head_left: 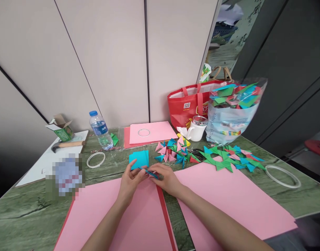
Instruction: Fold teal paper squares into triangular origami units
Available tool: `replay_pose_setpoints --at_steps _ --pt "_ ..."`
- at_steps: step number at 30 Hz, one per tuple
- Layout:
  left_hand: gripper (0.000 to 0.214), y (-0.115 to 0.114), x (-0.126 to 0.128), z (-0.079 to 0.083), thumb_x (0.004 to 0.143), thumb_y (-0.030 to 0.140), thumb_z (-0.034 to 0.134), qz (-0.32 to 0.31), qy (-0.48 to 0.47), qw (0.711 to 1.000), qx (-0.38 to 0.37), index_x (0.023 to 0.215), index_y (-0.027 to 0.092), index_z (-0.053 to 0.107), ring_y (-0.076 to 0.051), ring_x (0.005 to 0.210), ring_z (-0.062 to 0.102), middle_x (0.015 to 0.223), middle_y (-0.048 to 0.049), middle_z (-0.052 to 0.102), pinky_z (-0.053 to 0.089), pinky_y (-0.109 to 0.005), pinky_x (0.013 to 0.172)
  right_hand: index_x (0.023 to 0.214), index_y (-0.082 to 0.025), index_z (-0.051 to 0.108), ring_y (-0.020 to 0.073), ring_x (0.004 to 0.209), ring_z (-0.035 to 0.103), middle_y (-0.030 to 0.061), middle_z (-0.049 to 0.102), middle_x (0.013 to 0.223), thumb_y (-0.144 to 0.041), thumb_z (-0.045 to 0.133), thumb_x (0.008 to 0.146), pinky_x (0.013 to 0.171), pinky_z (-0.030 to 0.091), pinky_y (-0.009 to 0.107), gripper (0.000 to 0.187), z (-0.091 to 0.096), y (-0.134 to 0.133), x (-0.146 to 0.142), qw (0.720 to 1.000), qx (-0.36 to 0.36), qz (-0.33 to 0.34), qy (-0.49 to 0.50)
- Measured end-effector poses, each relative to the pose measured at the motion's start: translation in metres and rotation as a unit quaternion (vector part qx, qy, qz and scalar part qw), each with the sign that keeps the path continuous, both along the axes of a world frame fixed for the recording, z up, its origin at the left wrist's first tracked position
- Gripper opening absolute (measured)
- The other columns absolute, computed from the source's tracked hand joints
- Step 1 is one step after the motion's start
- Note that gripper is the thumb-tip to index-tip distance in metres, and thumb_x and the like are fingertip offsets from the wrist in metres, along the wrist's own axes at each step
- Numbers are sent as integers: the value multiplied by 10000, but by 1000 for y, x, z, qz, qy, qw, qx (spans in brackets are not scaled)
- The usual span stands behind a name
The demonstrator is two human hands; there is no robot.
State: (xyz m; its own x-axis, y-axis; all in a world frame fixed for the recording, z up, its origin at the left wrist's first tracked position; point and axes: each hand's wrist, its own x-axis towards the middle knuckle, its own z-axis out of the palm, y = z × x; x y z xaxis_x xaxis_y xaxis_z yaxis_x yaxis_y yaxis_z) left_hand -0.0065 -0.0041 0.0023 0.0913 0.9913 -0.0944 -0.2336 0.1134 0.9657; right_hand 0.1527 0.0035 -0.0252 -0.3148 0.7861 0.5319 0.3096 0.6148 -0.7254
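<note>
Our left hand [130,183] and right hand [168,178] pinch a narrow blue paper piece [152,174], partly hidden, its exact shape hard to make out

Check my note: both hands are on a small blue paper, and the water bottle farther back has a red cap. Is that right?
The cap is blue, not red, as the head view shows. The rest holds: the left hand and right hand are on a small blue paper, the water bottle farther back.
</note>
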Motion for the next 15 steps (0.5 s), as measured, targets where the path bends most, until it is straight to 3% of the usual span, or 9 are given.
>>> replay_pose_setpoints --at_steps 6,15 --pt "676 3 -3 -4 703 321 612 9 -17 999 34 1294 215 301 -215 888 611 895 -50 668 471 -399 812 1112 -247 520 199 927 535 80 512 1070 -345 724 567 720 512 313 589 0 0 -1 997 -30 51 44" --pt "583 6 -5 -9 757 305 554 -34 -36 997 61 1288 222 328 -191 831 613 952 -57 656 472 -376 793 999 -235 576 186 902 538 71 519 1032 -303 712 592 685 522 293 434 5 -1 -3 989 -92 44 103"
